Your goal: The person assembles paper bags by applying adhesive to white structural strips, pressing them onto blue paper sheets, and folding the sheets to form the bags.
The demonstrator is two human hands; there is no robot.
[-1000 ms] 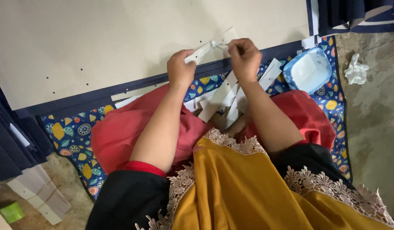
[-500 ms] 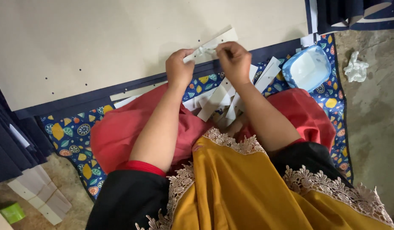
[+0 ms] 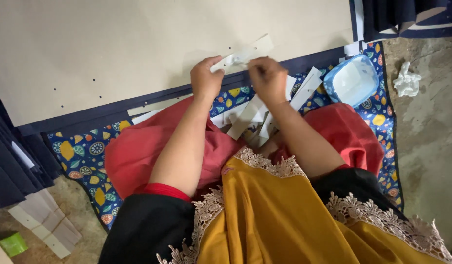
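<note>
Above the patterned mat (image 3: 84, 151), the left hand (image 3: 205, 78) pinched a white card strip (image 3: 245, 51); the right hand (image 3: 267, 78) gripped its middle, fingers pressed together.

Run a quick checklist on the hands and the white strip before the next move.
1. Left hand grips the white strip at its lower end: ok.
2. Right hand at the strip's middle: ok; its exact pinch is blurred, cannot tell.
3. Strip lies over the beige board, upper end free: ok.
4. Spare strips piled between the knees: ok.
5. Blue tub beside the right forearm, apart from it: ok.
6. Holes in strip and board lined up: cannot tell.
</note>
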